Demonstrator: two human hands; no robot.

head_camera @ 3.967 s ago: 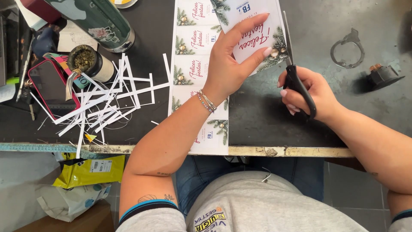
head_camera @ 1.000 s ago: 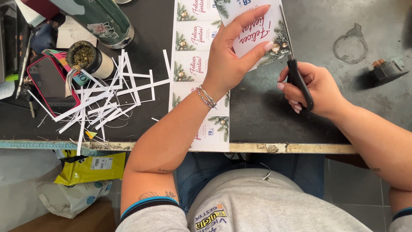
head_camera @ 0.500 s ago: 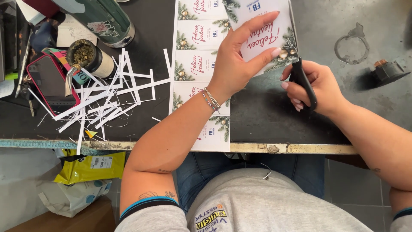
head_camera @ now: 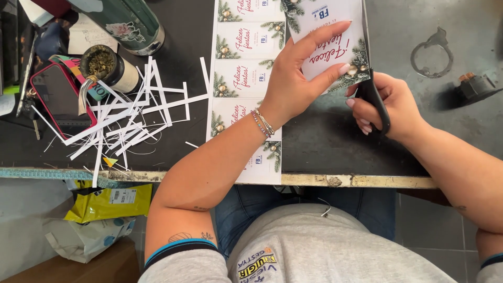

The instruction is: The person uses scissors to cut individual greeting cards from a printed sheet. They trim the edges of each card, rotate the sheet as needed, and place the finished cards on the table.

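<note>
My left hand pinches a white printed card with pine sprigs and red script, held above the dark table. My right hand grips black-handled scissors, whose blades run up along the card's right edge. A long printed sheet of the same cards lies flat under my left wrist and reaches over the table's front edge.
A heap of white paper strips lies left of the sheet. Beside it are a pink-cased phone, a cup with dried herb and a green flask. A metal ring and small dark block sit right. The table edge is near.
The card and both hands shifted a little; the scissors have worked further up along the card's right edge. The strips and the sheet stay put.
</note>
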